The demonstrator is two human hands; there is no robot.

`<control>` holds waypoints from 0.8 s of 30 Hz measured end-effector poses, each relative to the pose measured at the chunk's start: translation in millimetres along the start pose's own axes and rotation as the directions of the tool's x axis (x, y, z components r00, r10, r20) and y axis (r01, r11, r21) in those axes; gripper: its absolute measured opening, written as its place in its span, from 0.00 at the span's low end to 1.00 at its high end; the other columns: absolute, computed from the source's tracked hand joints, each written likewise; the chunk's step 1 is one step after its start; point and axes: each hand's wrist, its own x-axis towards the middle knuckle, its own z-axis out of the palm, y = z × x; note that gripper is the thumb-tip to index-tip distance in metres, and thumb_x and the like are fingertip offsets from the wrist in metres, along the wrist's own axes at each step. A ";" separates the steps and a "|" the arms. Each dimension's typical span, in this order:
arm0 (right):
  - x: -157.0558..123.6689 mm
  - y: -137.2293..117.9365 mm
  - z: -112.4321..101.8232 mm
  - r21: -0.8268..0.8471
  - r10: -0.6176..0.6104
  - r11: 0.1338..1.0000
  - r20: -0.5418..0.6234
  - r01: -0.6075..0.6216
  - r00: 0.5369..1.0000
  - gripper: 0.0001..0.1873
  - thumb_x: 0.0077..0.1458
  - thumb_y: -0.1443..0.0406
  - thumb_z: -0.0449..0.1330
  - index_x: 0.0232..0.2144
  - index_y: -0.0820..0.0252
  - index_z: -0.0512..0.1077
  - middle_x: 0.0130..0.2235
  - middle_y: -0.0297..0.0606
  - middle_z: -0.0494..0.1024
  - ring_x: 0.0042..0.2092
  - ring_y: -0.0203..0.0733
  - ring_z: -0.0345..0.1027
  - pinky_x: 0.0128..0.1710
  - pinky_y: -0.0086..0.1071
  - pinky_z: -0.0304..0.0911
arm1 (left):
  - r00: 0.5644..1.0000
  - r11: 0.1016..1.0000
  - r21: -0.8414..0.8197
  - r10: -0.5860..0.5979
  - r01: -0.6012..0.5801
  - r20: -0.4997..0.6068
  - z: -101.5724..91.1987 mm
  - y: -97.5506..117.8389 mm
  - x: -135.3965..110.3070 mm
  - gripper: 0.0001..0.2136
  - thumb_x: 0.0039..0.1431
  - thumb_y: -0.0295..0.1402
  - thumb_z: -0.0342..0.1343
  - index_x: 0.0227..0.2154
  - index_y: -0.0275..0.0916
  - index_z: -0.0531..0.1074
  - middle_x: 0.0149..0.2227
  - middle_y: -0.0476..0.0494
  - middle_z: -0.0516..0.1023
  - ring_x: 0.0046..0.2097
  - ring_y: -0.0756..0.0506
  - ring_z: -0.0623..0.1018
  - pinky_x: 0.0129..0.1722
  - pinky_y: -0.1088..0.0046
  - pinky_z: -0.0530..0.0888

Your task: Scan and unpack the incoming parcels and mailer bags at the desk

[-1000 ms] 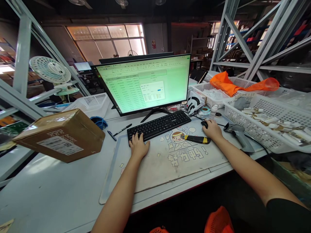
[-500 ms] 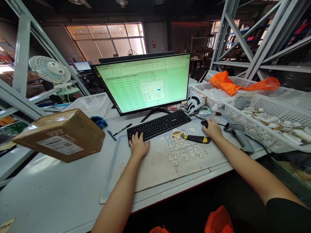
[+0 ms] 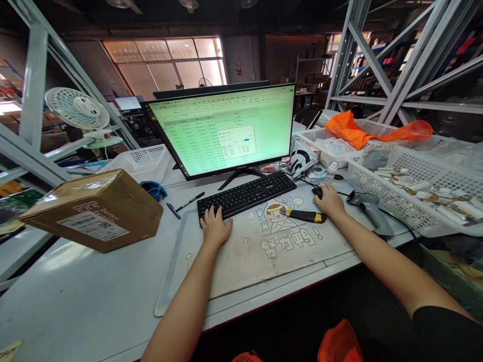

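One black keyboard (image 3: 251, 194), left hand (image 3: 215, 228) spread loosely atop, right hand (image 3: 330, 201) seemingly grasping mouse (image 3: 317, 192) (mostly covered)

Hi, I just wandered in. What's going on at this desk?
Someone is at a computer. Their left hand rests on the near left end of the black keyboard, and their right hand is on the mouse. The monitor is lit, with a small window open over a table. A yellow-and-black utility knife lies on the desk mat between the hands, and a cardboard box stands off to the left.
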 end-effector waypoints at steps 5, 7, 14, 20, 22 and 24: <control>0.1 -0.2 0.4 -0.001 0.002 1.000 0.001 -0.002 1.000 0.23 0.63 0.60 0.54 0.56 0.67 0.70 0.56 0.56 0.75 0.57 0.58 0.68 0.54 0.45 0.66 | 1.000 1.000 0.007 -0.001 0.001 0.007 -1.1 0.8 -0.2 0.33 0.67 0.44 0.51 0.71 0.35 0.60 0.76 0.31 0.51 0.77 0.31 0.50 0.74 0.43 0.50; 0.1 -0.1 0.5 0.001 0.002 1.000 0.001 -0.002 1.000 0.23 0.63 0.61 0.54 0.56 0.67 0.70 0.56 0.55 0.75 0.58 0.58 0.67 0.54 0.44 0.66 | 1.000 1.000 0.004 -0.002 0.002 0.011 -1.7 1.3 -0.5 0.33 0.67 0.44 0.51 0.72 0.35 0.60 0.76 0.31 0.51 0.77 0.31 0.49 0.74 0.44 0.50; 0.5 1.1 1.6 0.009 -0.004 1.000 -0.006 0.004 1.000 0.23 0.62 0.61 0.55 0.56 0.67 0.70 0.55 0.55 0.75 0.56 0.58 0.68 0.53 0.43 0.65 | 1.000 1.000 0.009 -0.011 0.011 0.024 -3.8 2.8 -1.1 0.33 0.68 0.44 0.51 0.72 0.35 0.60 0.76 0.31 0.51 0.77 0.31 0.49 0.74 0.44 0.50; 1.0 1.2 2.0 0.021 -0.019 1.000 -0.007 0.019 1.000 0.24 0.62 0.61 0.55 0.57 0.67 0.69 0.56 0.55 0.75 0.57 0.58 0.67 0.54 0.43 0.65 | 1.000 1.000 0.011 -0.012 0.012 0.023 -3.6 2.7 -0.4 0.33 0.68 0.44 0.51 0.72 0.35 0.59 0.76 0.32 0.51 0.77 0.31 0.49 0.74 0.44 0.50; 1.2 1.1 2.0 0.023 -0.020 1.000 -0.004 0.020 1.000 0.24 0.62 0.61 0.55 0.57 0.67 0.70 0.56 0.55 0.75 0.58 0.58 0.67 0.55 0.44 0.65 | 1.000 1.000 0.011 -0.013 0.012 0.022 -3.3 2.5 -0.3 0.33 0.68 0.44 0.51 0.72 0.35 0.60 0.76 0.32 0.51 0.77 0.31 0.49 0.74 0.44 0.50; 1.5 1.0 2.0 0.025 -0.018 1.000 -0.001 0.018 1.000 0.24 0.62 0.61 0.55 0.57 0.68 0.70 0.56 0.56 0.75 0.57 0.58 0.67 0.55 0.44 0.65 | 1.000 1.000 0.009 -0.011 0.011 0.016 -2.7 2.0 -0.2 0.33 0.68 0.44 0.51 0.72 0.35 0.60 0.76 0.31 0.51 0.77 0.31 0.50 0.74 0.44 0.50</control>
